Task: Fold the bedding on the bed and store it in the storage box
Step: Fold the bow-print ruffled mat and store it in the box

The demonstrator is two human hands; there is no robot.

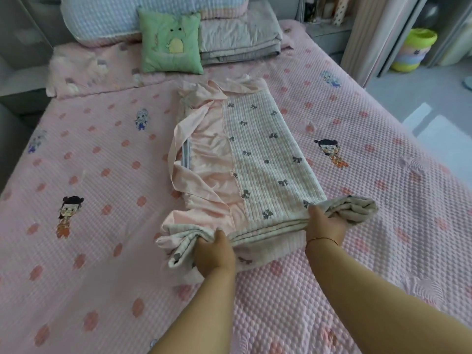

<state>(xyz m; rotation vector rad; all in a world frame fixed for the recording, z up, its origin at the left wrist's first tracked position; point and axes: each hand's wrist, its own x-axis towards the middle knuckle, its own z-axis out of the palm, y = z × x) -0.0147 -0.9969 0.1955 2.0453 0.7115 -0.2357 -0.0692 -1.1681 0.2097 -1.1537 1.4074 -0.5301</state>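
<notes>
A quilted cream blanket with grey bows and a pink lining (260,154) lies folded into a long strip down the middle of the pink bed (89,251). Its near end is bunched and lifted slightly. My left hand (214,251) grips the near left corner of that end, fingers curled round the layers. My right hand (324,223) grips the near right corner the same way, a thin bracelet on its wrist. No storage box is in view.
At the head of the bed sit a green cushion (171,44), a folded grey quilt (240,39) and a blue-and-pink pillow (115,19). Stacked coloured plastic basins (413,49) stand on the floor at the right, beside a curtain.
</notes>
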